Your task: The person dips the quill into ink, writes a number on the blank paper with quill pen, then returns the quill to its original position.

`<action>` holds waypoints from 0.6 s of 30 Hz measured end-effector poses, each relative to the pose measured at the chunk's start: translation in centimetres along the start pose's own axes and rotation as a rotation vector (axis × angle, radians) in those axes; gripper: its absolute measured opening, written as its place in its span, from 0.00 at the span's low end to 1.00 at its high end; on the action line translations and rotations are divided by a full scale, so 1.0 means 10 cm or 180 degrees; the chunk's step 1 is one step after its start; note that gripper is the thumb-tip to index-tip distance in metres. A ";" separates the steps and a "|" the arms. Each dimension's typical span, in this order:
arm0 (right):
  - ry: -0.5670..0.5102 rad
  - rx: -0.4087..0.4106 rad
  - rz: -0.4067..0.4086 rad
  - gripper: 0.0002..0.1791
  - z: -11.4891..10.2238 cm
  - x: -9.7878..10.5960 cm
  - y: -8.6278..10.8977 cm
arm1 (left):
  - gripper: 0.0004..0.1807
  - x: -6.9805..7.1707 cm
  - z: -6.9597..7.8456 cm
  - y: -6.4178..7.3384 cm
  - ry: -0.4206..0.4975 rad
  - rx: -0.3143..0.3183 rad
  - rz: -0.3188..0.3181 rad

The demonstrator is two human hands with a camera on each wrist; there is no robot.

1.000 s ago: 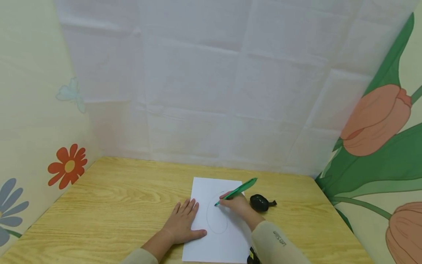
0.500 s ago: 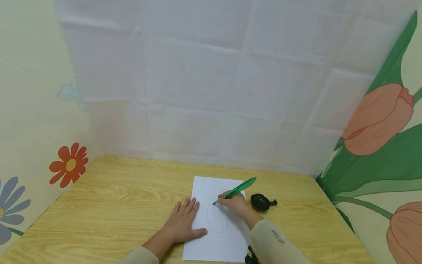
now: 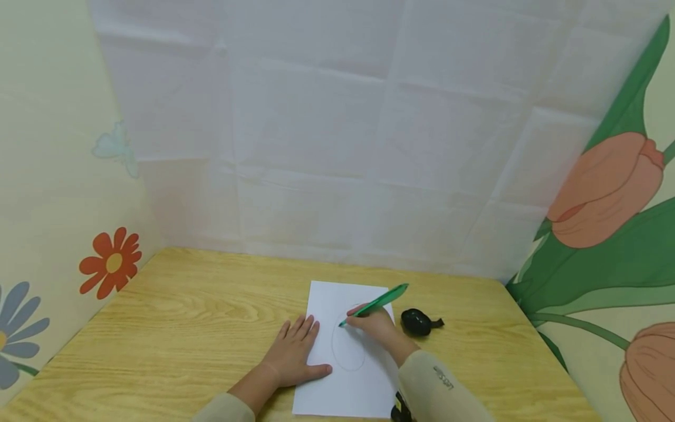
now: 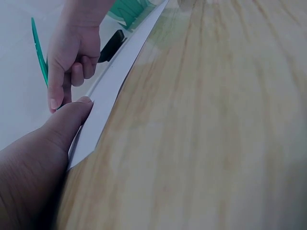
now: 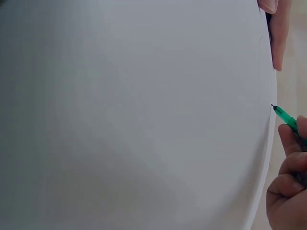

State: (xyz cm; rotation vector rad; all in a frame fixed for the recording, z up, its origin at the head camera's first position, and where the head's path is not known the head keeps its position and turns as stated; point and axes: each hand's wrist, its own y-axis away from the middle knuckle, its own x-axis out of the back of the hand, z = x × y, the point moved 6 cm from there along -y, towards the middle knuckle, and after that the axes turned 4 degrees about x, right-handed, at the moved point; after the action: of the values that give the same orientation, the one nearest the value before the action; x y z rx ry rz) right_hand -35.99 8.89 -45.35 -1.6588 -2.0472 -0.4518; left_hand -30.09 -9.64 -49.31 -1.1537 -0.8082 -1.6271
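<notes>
A sheet of white paper [image 3: 327, 401] lies on the wooden table, with a thin oval outline [image 3: 333, 351] drawn on it. My left hand [image 3: 292, 354] rests flat over the paper's left edge, fingers straight and thumb spread onto the sheet. With thumb and fingers, my right hand [image 3: 377, 327] pinches a green pen [image 3: 389, 295], its upper end slanting up to the right. In the right wrist view the dark tip of the pen [image 5: 286, 117] is right at the paper's surface. The left wrist view shows the left thumb [image 4: 67, 120] close to the right hand.
Right of the paper sits a rounded, shiny black object [image 3: 416, 322] with a short tab. Another black item [image 3: 401, 408] with a yellow mark shows beside the right sleeve [image 3: 443, 387]. A white cloth [image 3: 316, 146] hangs behind the table [image 3: 200, 305]; flower-printed panels flank it.
The pen tip has shifted slightly left across the paper, inside the upper part of the oval, together with my right hand. My left hand stays in place on the sheet.
</notes>
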 end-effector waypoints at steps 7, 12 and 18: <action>-0.0022 -0.0151 -0.0018 0.12 0.01 -0.06 -0.02 | 0.57 0.01 0.01 0.01 0.0032 0.0015 -0.0035; 0.0003 -0.0162 -0.0014 0.11 0.00 -0.07 -0.01 | 0.58 0.02 0.03 0.01 0.0038 0.0006 -0.0024; 0.0005 -0.0142 -0.0024 0.11 0.01 -0.08 -0.02 | 0.57 0.02 0.02 0.01 0.0033 0.0009 -0.0011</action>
State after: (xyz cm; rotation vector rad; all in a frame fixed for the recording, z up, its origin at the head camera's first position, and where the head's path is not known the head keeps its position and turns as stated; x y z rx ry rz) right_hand -36.04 8.24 -45.90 -1.6763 -2.0572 -0.5045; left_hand -29.99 -9.55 -49.09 -1.1416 -0.8062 -1.6330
